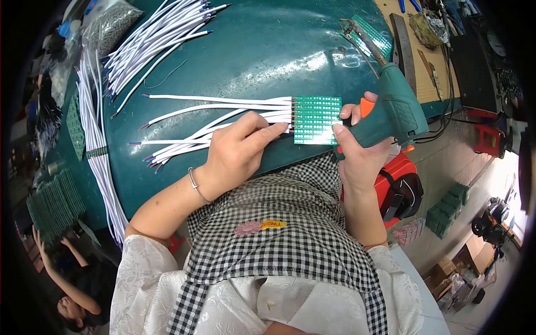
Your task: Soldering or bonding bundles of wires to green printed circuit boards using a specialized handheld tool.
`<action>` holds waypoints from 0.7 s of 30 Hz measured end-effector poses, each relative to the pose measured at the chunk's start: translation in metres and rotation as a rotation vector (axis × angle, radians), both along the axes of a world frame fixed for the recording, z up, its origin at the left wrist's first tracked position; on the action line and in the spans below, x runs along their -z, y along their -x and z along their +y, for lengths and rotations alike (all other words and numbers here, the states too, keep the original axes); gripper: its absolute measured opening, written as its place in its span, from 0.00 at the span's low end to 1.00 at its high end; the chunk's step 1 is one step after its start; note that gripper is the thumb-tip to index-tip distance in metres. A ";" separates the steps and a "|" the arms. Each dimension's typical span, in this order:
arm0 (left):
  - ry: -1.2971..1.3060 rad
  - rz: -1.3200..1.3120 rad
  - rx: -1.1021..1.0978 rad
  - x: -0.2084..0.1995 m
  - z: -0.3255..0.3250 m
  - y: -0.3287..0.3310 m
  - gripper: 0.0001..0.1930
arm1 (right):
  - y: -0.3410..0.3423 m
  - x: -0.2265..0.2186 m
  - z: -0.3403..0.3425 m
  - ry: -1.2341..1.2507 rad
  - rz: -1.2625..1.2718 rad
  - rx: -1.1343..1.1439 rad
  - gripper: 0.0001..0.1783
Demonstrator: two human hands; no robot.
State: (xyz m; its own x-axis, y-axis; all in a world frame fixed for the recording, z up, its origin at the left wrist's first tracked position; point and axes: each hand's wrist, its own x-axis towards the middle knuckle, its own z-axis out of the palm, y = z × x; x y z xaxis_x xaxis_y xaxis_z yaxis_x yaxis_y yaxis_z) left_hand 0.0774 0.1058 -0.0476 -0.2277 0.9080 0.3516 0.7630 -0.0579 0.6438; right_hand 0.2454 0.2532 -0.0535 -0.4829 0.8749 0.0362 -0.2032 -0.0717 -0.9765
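A green circuit board panel (pixel 318 131) lies near the table's front edge, with several white cables (pixel 223 106) running left from it. Their bare coloured ends meet the panel's left side. My left hand (pixel 237 142) pinches the lowest cable's end right at that side. In my right hand (pixel 360 148) is a green soldering gun (pixel 399 106) with an orange trigger, its metal tip pointing up and away from the panel. The thumb and a fingertip of that same hand also rest on the panel's right edge.
Loose white cables (pixel 156 44) are heaped at the far left, beside a tied cable bundle (pixel 96 152). Another green panel (pixel 371 33) lies at the back right near a wooden board (pixel 427 56). Stacked panels (pixel 56 204) and another person's arm (pixel 67 285) are at left.
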 end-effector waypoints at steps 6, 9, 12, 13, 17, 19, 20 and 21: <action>-0.045 -0.009 0.012 0.002 0.001 -0.001 0.22 | 0.003 -0.009 -0.002 0.125 0.039 0.007 0.38; -0.093 -0.102 -0.018 0.003 0.005 -0.005 0.22 | 0.004 -0.010 -0.004 0.129 0.048 0.009 0.38; -0.035 -0.011 0.033 -0.002 0.004 0.001 0.24 | 0.002 -0.005 -0.001 0.059 0.011 0.006 0.38; -0.034 -0.010 0.032 -0.001 0.004 0.001 0.24 | 0.002 -0.002 -0.001 -0.008 -0.016 -0.007 0.39; 0.032 0.145 0.043 -0.003 0.008 0.000 0.21 | 0.001 0.000 -0.005 -0.182 -0.196 -0.050 0.38; 0.062 0.205 0.045 -0.005 0.011 -0.003 0.23 | 0.003 0.001 -0.015 -0.179 -0.214 0.170 0.38; 0.074 0.216 0.047 -0.006 0.011 -0.004 0.22 | -0.004 0.002 -0.013 -0.343 -0.365 0.143 0.36; 0.087 0.228 0.050 -0.007 0.011 -0.005 0.22 | -0.006 0.000 -0.013 -0.341 -0.364 0.141 0.36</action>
State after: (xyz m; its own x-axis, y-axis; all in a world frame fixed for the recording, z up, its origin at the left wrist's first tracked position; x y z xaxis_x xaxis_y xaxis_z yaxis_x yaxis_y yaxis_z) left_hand 0.0822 0.1166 -0.0410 -0.1056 0.9451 0.3092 0.8866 -0.0513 0.4596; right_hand 0.2509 0.2401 -0.0540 -0.3955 0.9002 0.1824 0.1699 0.2669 -0.9487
